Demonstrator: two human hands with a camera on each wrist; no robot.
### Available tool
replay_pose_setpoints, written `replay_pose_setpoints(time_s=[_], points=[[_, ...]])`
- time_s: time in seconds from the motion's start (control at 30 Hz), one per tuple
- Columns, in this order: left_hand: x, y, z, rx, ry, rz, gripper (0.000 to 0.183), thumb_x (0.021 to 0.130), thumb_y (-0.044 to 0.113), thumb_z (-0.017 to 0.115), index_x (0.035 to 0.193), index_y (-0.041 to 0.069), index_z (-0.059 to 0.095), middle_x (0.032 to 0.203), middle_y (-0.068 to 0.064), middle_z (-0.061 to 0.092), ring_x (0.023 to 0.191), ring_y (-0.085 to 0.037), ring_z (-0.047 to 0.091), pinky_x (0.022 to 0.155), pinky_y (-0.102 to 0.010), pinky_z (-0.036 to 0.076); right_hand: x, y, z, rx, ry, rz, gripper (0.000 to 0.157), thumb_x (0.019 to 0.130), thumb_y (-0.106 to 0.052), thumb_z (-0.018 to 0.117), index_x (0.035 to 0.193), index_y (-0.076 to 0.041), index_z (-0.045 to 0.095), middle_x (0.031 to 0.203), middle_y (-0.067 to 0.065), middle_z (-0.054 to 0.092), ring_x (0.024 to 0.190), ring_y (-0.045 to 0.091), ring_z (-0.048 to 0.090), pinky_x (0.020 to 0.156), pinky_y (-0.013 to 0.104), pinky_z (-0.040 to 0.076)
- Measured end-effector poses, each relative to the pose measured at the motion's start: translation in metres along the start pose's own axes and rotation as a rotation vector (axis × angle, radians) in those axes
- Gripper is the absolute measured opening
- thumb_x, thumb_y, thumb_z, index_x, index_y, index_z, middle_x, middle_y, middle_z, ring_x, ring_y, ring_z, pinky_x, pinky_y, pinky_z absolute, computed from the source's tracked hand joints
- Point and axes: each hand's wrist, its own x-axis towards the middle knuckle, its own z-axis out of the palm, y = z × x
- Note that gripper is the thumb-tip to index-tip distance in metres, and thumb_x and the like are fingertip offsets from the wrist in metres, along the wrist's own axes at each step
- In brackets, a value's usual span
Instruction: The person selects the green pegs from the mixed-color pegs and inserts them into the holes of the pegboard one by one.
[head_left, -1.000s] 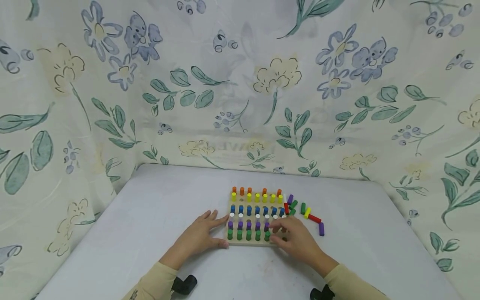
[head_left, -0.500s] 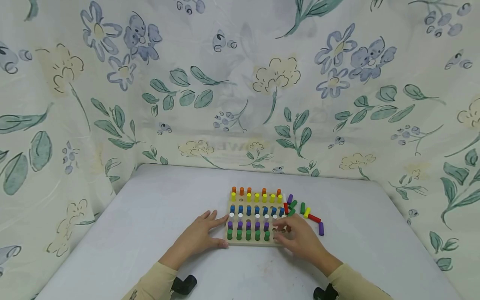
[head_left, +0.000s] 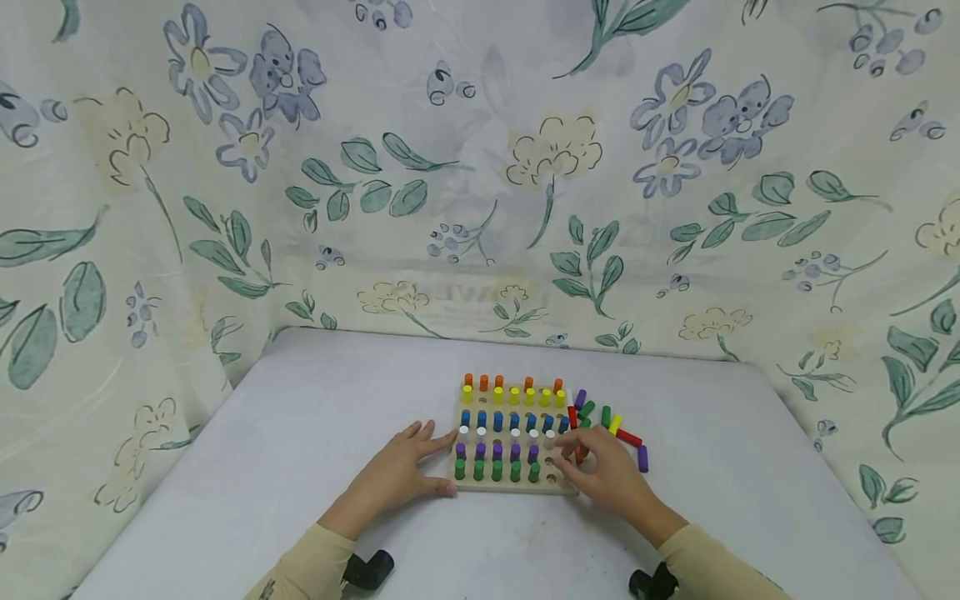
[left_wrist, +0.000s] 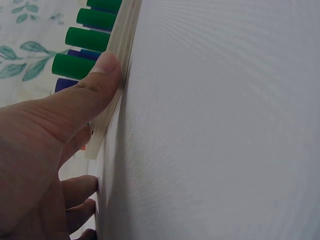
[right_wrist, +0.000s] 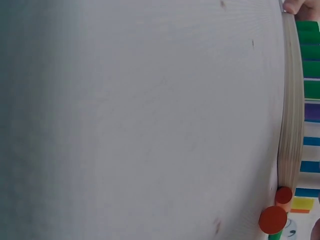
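A wooden pegboard [head_left: 517, 489] lies mid-table, holding rows of orange, yellow, blue, white, purple and green pegs [head_left: 478, 470]. At its left end my left hand [head_left: 397, 475] steadies it, fingers spread. In the left wrist view the left thumb [left_wrist: 102, 72] presses on the board's edge. My right hand [head_left: 603, 477] bends over the right end, its index fingertip by a white peg [head_left: 550, 438]. An orange-red peg [head_left: 581, 452] shows under the bent fingers; whether they hold it is unclear. Empty holes show near the right thumb. Only bits of right-hand fingers [right_wrist: 316, 230] enter the right wrist view.
Loose pegs lie right of the board, among them a purple peg [head_left: 642, 458], a yellow peg [head_left: 615, 426] and a red peg [head_left: 628, 437]. A white cloth [head_left: 337, 383] covers the table. A flowered curtain [head_left: 480, 208] hangs behind it.
My right hand has shifted a little to the right across the board's right end, baring holes in the front rows. The left hand and the board stay put.
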Motion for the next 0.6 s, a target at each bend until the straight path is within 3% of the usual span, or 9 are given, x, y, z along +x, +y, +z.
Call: replay_pose_setpoints(time_s=[0.23, 0.6], points=[[0.0009, -0.0013, 0.0001, 0.002, -0.001, 0.002, 0.089, 0.071, 0.060, 0.084, 0.148, 0.027, 0.055, 0.158, -0.018, 0.041, 0.150, -0.043, 0.028, 0.112, -0.069, 0.031, -0.0018, 0.0036, -0.0035, -0.009, 0.006, 0.002, 0.023, 0.089, -0.021, 0.081, 0.110, -0.024, 0.072, 0.096, -0.015, 0.063, 0.092, 0.008, 0.057, 0.082, 0.029, 0.056], [0.0019, -0.0016, 0.0000, 0.000, -0.005, -0.007, 0.089, 0.070, 0.061, 0.084, 0.148, 0.029, 0.055, 0.159, -0.017, 0.040, 0.150, -0.043, 0.027, 0.112, -0.069, 0.031, -0.0013, 0.0072, -0.0047, -0.031, 0.024, 0.023, 0.022, 0.090, -0.022, 0.080, 0.110, -0.022, 0.072, 0.096, -0.013, 0.063, 0.090, 0.008, 0.055, 0.078, 0.026, 0.054]])
